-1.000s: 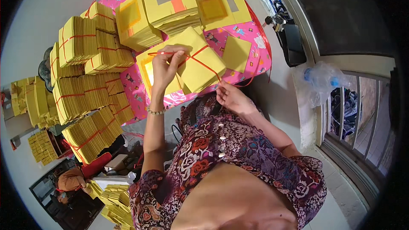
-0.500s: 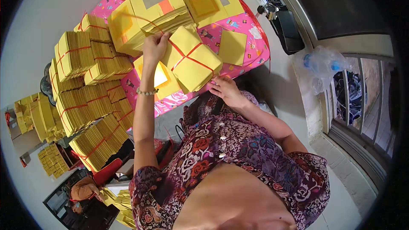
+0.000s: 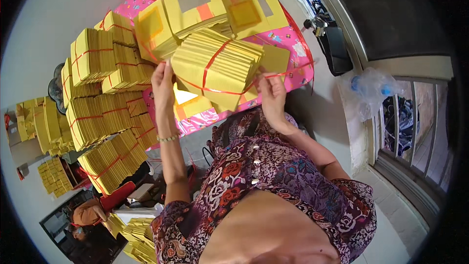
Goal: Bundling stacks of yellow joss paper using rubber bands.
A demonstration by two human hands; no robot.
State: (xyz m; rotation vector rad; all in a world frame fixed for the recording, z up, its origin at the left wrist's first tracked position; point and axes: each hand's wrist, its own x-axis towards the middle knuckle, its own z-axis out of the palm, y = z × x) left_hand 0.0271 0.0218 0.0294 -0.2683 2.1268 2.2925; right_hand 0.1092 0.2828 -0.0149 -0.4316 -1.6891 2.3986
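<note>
A stack of yellow paper sheets lies in front of me, its layered edges fanned upward. Red string runs over it and along its near side. My left hand pinches one end of the string at the stack's left corner. On the right side, my right hand grips the other end, whose loose tail sticks out to the right. Under the near edge lies a yellow sheet with a shiny gold square. Another plain yellow sheet shows partly behind my right hand.
Taller piles of yellow paper stand at the back of the pink patterned table cover. Tied bundles are heaped at left. Keys, a dark phone and a plastic bag lie right. Another person is at lower left.
The stack has turned from its flat, string-crossed face to its layered edges. My left hand has come down and left with the string; my right has moved up and right, drawing the other end.
</note>
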